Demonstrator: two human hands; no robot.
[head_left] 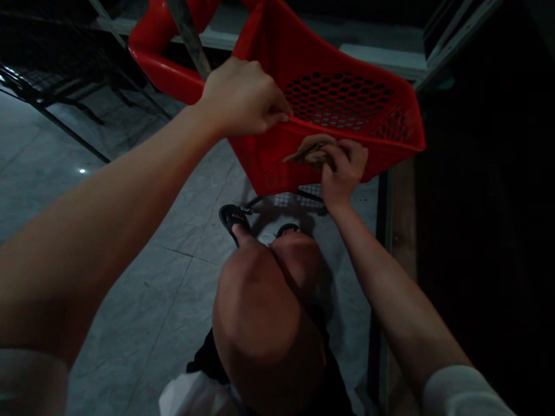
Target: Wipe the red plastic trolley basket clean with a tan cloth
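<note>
A red plastic chair [342, 86] with a perforated back is tipped toward me over the tiled floor. My left hand [243, 95] is closed on the chair's near rim, fingers curled over the edge. My right hand [342, 167] is closed on a small brownish cloth [310, 150] and presses it against the outer red surface just below the rim. My knees [264, 300] and sandalled feet [236, 219] are below the chair.
A black metal frame [56, 75] stands at the upper left on the grey tiled floor [130, 277]. A dark wall or door with a wooden edge [401, 219] runs down the right. A pale ledge [373, 55] lies behind the chair.
</note>
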